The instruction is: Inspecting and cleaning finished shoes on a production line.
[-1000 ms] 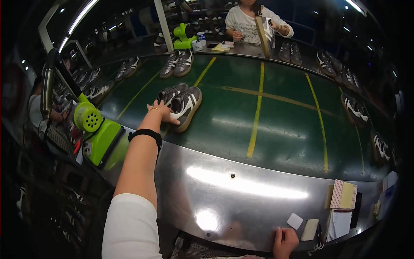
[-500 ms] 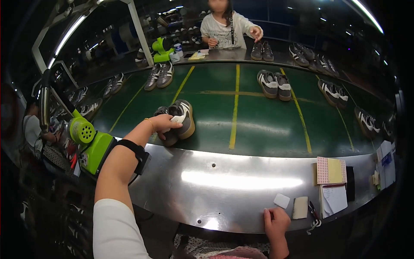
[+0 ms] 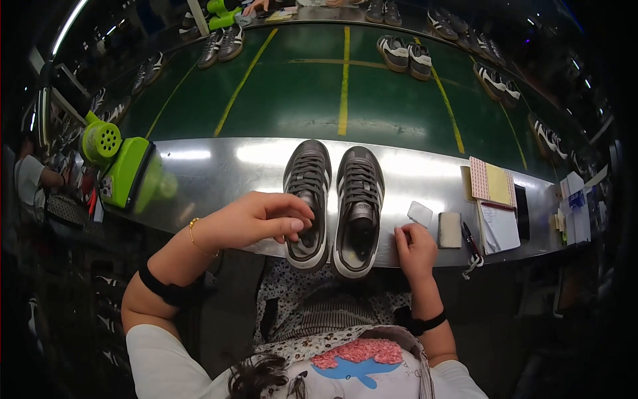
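Note:
A pair of dark grey sneakers with white side stripes stands on the metal bench edge, toes pointing away from me. My left hand (image 3: 276,216) is over the heel opening of the left sneaker (image 3: 307,174), fingers loosely bent and apart, gripping nothing; whether a fingertip touches the collar I cannot tell. Beside it stands the right sneaker (image 3: 359,189), with no hand on it. My right hand (image 3: 416,249) rests closed at the bench's front edge, just right of that sneaker, with nothing showing in it.
Beyond the metal bench (image 3: 266,151) runs a green conveyor belt (image 3: 292,100) with yellow lines, carrying more sneaker pairs (image 3: 405,56). A lime-green device (image 3: 123,166) stands at the left. To the right lie a white card (image 3: 420,213), a beige block (image 3: 450,230), a pen (image 3: 471,241) and notepads (image 3: 498,223).
My left hand has brought the sneaker pair from the belt onto the bench before me and let go. My right hand stays closed by the bench edge. The view has tilted down.

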Tool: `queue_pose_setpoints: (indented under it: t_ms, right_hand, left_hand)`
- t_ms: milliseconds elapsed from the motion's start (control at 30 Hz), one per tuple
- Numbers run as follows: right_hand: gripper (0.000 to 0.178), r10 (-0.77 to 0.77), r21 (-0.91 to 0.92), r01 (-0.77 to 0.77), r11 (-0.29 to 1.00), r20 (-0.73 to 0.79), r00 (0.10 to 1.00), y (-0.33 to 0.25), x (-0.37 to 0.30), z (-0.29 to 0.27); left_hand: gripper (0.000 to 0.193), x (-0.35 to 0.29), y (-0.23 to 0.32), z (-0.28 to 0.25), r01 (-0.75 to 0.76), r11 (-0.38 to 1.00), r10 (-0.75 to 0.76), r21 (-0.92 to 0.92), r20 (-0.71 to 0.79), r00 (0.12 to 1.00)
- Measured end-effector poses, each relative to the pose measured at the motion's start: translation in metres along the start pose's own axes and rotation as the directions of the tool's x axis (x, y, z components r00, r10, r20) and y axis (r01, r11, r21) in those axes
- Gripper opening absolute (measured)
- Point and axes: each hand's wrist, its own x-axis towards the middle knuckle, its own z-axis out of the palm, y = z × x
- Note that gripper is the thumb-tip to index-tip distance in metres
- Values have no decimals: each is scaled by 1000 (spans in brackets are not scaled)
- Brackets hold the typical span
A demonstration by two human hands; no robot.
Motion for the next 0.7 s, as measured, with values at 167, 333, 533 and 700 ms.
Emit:
queue_pose_setpoints:
  t_ms: [167,333,533,700]
  right_hand:
    - [23,97,71,-107,992,126,987,4,1,-2]
    - [50,211,438,-439,784,477,853,-24,1,-7]
    - [54,165,318,-366,874,514,842,-51,5,-2]
    - [42,198,810,-576,114,549,812,-35,-11,7]
  left_hand:
    - [34,-16,-76,-10,14,992,-70,-123,-462,884]
    - [52,-9,-103,23,21,991,-82,-129,-489,869]
    - [60,7,-95,40,-87,954,-90,-286,-553,828]
    - [50,-3,-112,50,-341,569,-110,-748,-481,870]
